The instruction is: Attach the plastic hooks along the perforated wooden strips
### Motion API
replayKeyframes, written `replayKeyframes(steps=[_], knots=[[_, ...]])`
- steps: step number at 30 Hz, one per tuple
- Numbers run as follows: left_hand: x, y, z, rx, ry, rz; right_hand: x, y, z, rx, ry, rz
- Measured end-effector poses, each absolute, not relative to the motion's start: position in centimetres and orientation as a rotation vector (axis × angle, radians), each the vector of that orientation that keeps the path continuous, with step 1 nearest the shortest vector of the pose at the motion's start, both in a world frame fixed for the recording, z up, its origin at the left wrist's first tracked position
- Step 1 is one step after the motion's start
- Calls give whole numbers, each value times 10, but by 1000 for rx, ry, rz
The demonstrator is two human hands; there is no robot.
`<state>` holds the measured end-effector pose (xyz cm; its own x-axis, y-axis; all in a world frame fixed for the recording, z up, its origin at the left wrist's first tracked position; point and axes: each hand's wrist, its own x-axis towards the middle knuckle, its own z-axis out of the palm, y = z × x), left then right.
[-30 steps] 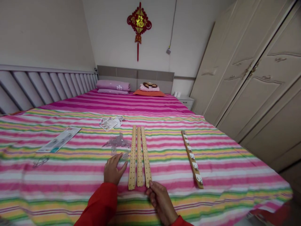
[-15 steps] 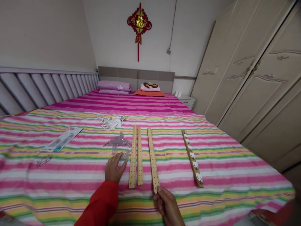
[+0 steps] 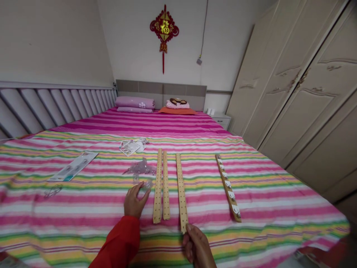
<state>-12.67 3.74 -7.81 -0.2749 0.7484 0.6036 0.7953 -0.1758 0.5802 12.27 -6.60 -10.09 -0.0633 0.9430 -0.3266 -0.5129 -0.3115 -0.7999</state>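
My right hand point(image 3: 197, 243) pinches the near end of a perforated wooden strip point(image 3: 182, 193) between thumb and fingers. My left hand point(image 3: 135, 199), in a red sleeve, has thumb and fingers apart around a small clear plastic packet point(image 3: 147, 184); whether it grips the packet is hard to tell. Two more perforated strips, one point(image 3: 157, 190) beside the other point(image 3: 166, 186), lie between the hands. Beyond my left hand is a pile of clear packets point(image 3: 142, 166). Further right lies a wooden strip with several white hooks point(image 3: 228, 184) along it.
On the striped bedspread point(image 3: 111, 230) lie a long flat package point(image 3: 76, 165), a thin wire-like item point(image 3: 52, 191) and some small packages point(image 3: 131, 146). Folded bedding point(image 3: 135, 102) sits at the headboard; a rail point(image 3: 52, 104) runs left and a wardrobe point(image 3: 301, 96) stands right.
The strip in my right hand has swung slightly, its near end shifting a little left and toward me. My left hand has barely moved.
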Motion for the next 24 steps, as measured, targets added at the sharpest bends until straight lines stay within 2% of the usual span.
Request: replayKeyframes(steps=[10,14,24], knots=[[-135,39,-81,-1863,-2197,-1995,128,-75,-94,-1060,-574,1478],[-134,38,-75,-1865,-2219,-2108,130,-76,-84,-1125,-618,1283],[-136,33,-63,-1969,-2250,-2170,100,-25,-18,-1010,-1522,963]])
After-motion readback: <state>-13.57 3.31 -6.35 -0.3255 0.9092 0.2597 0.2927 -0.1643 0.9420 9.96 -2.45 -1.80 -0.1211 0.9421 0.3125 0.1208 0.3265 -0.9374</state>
